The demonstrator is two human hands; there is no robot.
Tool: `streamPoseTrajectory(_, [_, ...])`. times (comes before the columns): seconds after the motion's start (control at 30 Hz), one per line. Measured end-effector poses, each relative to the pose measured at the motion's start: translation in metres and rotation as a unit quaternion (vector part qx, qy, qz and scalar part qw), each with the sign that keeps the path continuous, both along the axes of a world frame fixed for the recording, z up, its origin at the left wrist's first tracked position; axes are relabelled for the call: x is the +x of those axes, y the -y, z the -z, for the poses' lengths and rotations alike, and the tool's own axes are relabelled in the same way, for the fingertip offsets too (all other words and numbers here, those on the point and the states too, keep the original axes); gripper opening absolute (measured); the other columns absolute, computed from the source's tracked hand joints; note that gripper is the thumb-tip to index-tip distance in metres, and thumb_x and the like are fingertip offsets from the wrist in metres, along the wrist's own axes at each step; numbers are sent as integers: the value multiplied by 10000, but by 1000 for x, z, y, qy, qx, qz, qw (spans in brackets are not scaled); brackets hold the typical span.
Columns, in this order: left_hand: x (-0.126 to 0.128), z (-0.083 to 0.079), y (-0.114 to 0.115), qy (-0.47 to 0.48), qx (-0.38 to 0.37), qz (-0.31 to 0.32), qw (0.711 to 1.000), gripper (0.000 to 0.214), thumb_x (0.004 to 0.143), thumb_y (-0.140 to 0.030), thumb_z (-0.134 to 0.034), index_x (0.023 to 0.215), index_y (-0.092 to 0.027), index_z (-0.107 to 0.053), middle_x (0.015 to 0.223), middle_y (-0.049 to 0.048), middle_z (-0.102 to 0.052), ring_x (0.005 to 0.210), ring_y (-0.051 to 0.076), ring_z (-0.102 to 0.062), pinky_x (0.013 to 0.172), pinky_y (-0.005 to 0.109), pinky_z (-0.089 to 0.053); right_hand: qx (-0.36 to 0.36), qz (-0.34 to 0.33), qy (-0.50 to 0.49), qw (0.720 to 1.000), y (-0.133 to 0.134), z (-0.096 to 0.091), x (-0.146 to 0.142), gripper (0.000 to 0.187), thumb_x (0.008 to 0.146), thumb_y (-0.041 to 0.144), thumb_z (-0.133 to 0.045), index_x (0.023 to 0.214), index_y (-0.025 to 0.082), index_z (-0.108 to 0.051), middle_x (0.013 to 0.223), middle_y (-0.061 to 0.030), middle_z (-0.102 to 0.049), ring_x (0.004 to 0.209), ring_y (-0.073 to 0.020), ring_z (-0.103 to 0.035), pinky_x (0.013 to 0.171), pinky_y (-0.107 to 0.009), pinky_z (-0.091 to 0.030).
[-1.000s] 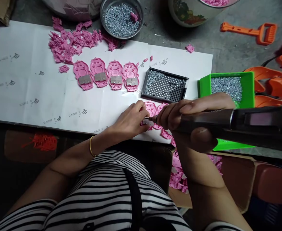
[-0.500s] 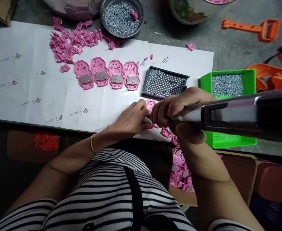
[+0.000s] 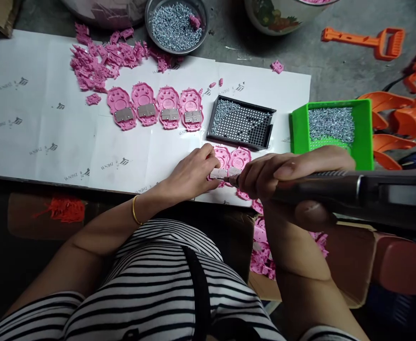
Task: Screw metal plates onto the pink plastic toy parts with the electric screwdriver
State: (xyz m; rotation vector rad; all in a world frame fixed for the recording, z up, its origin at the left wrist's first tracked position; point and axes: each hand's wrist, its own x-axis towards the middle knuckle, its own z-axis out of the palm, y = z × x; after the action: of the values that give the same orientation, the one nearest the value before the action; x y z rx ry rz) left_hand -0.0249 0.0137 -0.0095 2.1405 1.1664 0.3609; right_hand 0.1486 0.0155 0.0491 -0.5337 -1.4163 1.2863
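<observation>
My right hand (image 3: pixel 265 176) is wrapped round a dark electric screwdriver (image 3: pixel 336 187), its tip pointing left onto a metal plate (image 3: pixel 217 174) in a pink plastic shell (image 3: pixel 222 155). The fingers of my left hand (image 3: pixel 197 171) are closed on the left edge of that shell. Another pink shell (image 3: pixel 241 156) with a metal plate lies right beside it, partly behind my right hand. Just above both shells is a black perforated tray (image 3: pixel 241 122) with small screws gathered in its upper left part.
Several pink shells with metal plates (image 3: pixel 168 109) stand in a row on white paper (image 3: pixel 51 123). Behind them are a heap of small pink parts (image 3: pixel 97 61) and a metal bowl (image 3: pixel 205 33) of screws. A green bin (image 3: pixel 366 137) and orange handles (image 3: pixel 389 45) lie right; a carton (image 3: pixel 350 270) stands below.
My right hand and the screwdriver have shifted right and the tool's body has swung lower, uncovering the second shell and the metal plates. My left hand keeps its place at the shell.
</observation>
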Motion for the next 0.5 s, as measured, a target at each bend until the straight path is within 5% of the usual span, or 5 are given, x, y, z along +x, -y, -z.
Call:
streamPoseTrajectory(0.3, [0, -2, -1, 1, -7, 1, 1000, 207, 838, -283, -726, 926, -125, -625, 1055, 79, -507, 893, 178, -525, 739, 294, -451, 21, 0, -75, 997, -3, 17, -9, 154, 826, 297, -672, 935, 189, -675, 549, 42, -490, 416, -111, -489, 387, -246, -445])
streamPoseTrajectory(0.5, [-1, 2, 0, 20, 10, -3, 1000, 172, 872, -290, -692, 906, -139, -617, 1045, 64, -513, 892, 166, -525, 736, 280, -449, 55, -117, -43, 991, -16, 20, -11, 154, 814, 274, -668, 749, 190, -557, 582, 28, -519, 434, -95, -494, 431, -246, -467])
